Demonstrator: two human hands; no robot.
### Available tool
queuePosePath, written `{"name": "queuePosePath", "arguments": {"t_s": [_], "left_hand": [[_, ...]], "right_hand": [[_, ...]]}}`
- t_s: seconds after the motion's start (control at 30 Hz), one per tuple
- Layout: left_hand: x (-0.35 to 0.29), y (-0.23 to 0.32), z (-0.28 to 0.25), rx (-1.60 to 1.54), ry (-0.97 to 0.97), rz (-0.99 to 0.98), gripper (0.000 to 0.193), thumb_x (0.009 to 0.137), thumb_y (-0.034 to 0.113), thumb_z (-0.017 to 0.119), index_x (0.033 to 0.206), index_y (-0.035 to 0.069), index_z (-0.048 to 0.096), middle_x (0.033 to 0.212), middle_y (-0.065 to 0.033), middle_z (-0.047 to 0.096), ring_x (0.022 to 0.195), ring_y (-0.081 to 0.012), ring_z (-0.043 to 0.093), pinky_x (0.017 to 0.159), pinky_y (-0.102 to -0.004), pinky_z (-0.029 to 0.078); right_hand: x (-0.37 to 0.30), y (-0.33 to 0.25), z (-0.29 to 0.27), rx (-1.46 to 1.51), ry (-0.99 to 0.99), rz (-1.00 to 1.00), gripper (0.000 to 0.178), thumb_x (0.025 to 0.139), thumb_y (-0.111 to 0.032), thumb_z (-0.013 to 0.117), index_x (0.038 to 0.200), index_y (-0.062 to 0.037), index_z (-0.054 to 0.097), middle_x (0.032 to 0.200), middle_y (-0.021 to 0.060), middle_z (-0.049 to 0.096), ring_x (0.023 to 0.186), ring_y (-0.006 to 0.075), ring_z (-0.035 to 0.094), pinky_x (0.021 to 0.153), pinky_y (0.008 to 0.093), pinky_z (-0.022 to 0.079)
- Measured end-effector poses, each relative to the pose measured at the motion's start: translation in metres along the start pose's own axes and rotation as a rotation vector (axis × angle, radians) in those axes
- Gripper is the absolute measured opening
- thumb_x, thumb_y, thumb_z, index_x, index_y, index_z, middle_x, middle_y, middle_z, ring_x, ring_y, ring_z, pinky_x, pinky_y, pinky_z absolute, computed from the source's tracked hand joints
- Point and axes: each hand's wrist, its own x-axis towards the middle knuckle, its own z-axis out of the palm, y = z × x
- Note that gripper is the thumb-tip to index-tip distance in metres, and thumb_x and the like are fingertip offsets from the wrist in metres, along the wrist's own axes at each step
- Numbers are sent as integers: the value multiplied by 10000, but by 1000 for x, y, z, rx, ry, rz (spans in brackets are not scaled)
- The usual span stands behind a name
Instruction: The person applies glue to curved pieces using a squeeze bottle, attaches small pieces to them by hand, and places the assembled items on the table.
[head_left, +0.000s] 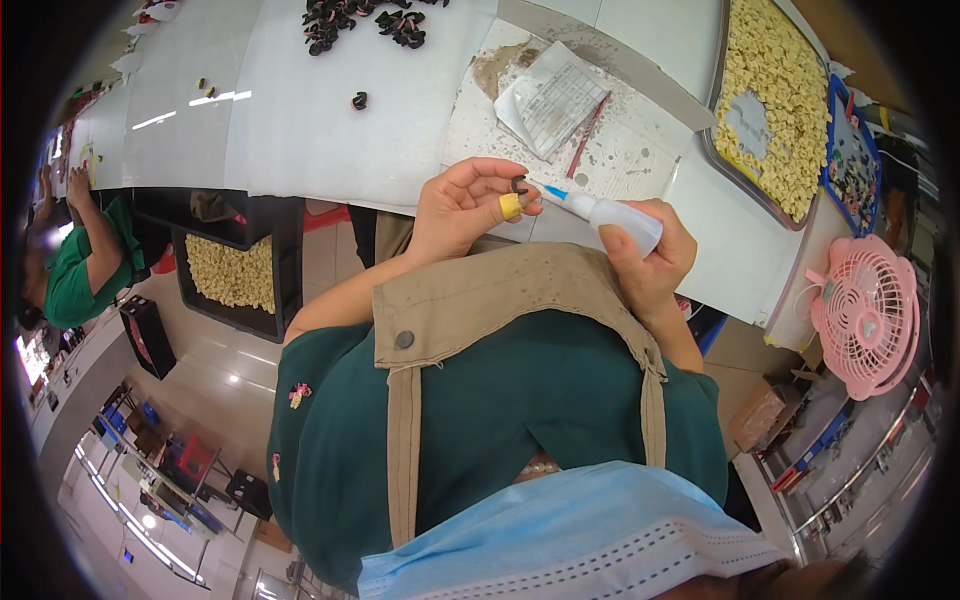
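My left hand [462, 207] is closed in a pinch on a small dark piece [519, 185], and a yellow band or cover wraps one of its fingertips. My right hand [657, 252] grips a translucent white squeeze bottle [625, 222] tilted toward the left. The bottle's blue needle tip [553, 191] points at the dark piece; whether it touches cannot be made out. Beyond both hands, a printed sheet in a clear sleeve [565, 100] lies on a stained white board [640, 170], with a thin red stick [588, 135] beside it.
Far right on the table stands a tray [712, 140] of small cream pieces, with a blue tray [829, 172] and a pink fan [866, 317] beside it. Black pieces [335, 22] lie at the back. A bin [290, 290] holds more cream pieces. Someone in green [92, 265] works at left.
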Motion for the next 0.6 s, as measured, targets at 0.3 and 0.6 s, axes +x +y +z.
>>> {"name": "queuePosePath", "arguments": {"t_s": [0.3, 0.6], "left_hand": [[-4, 0, -7, 43, -70, 0, 281, 819, -15, 570, 1095, -16, 517, 983, -127, 629, 897, -188, 626, 725, -243, 481], [-5, 2, -7, 15, -96, -16, 282, 817, -29, 558, 1097, -22, 517, 969, -131, 625, 904, -188, 623, 727, -242, 485]], "right_hand": [[1, -9, 11, -109, -5, -150, 212, 650, -84, 749, 784, -13, 602, 630, 78, 586, 501, 142, 542, 451, 236, 408], [4, -13, 15, -154, -29, -191, 203, 642, -84, 750, 762, -31, 595, 612, 73, 574, 480, 158, 524, 434, 251, 400]]}}
